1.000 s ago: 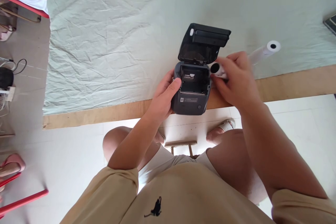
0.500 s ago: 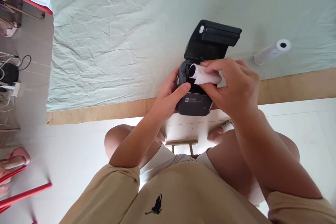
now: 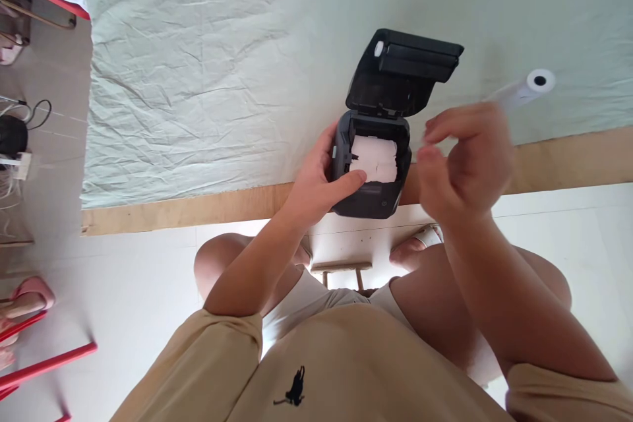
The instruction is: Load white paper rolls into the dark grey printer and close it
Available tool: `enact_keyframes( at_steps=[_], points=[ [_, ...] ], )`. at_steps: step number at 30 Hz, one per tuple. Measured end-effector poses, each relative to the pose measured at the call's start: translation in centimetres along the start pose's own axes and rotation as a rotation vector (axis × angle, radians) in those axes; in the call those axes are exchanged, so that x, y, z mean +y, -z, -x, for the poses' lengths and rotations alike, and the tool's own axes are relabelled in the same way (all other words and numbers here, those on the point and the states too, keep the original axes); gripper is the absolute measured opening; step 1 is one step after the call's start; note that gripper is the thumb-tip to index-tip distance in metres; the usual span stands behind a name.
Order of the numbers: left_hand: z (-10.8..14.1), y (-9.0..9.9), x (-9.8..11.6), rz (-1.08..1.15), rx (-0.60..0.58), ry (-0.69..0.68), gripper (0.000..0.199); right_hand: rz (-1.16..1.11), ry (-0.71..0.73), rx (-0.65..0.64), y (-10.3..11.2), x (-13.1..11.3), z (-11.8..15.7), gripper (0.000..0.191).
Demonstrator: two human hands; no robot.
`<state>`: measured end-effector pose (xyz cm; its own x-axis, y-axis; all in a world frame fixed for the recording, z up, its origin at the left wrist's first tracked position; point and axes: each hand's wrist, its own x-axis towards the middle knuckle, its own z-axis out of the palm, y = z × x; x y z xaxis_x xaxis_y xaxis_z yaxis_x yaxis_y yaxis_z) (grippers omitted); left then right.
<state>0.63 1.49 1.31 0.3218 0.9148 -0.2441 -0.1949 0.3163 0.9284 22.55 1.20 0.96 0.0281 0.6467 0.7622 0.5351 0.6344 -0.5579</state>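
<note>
The left hand (image 3: 319, 184) clamps a black printer (image 3: 376, 202), lid raised, with a white paper roll (image 3: 378, 157) inside. Just beside it, the right hand (image 3: 467, 158) (slightly blurred) is empty, thumb and forefinger apart.

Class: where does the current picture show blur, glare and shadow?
Head view: the bare right hand is blurred, while the open dark plastic printer looks sharper; head view: glare bleaches parts of the white tiled floor; head view: a faint shadow marks the pale green cloth beside the white paper roll.
</note>
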Motion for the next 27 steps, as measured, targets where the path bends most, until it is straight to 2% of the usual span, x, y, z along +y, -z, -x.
enact_keyframes(
  at_steps=[2,5,9,14,17,20,22,24,27],
  points=[
    [0.1,-0.1,0.0,-0.005,0.017,-0.034,0.115,0.030,-0.128,-0.002,0.3,0.8,0.1,0.031],
    [0.1,-0.1,0.0,-0.014,0.000,-0.070,0.121,-0.003,-0.219,-0.138,0.5,1.9,0.4,0.060],
    [0.1,0.2,-0.1,-0.031,-0.040,-0.082,0.111,-0.047,-0.216,-0.178,0.4,2.3,0.6,0.075],
    [0.1,0.4,0.0,0.011,-0.075,-0.096,0.101,0.017,-0.222,-0.338,0.7,2.0,0.4,0.118],
    [0.1,0.1,0.1,0.024,-0.046,-0.066,0.093,0.051,-0.233,-0.420,1.0,2.1,0.3,0.135],
    [0.1,-0.2,0.1,-0.018,0.011,-0.054,0.097,0.023,-0.250,-0.469,1.1,2.4,0.2,0.138],
    [0.1,-0.3,0.0,-0.034,0.006,-0.069,0.105,-0.027,-0.260,-0.453,1.0,2.3,0.2,0.131],
    [0.1,-0.2,0.0,-0.053,-0.008,-0.085,0.108,-0.101,-0.249,-0.381,0.8,2.2,0.2,0.110],
    [0.1,0.1,-0.1,-0.084,-0.035,-0.094,0.109,-0.209,-0.215,-0.210,0.4,2.1,0.2,0.075]
  ],
)
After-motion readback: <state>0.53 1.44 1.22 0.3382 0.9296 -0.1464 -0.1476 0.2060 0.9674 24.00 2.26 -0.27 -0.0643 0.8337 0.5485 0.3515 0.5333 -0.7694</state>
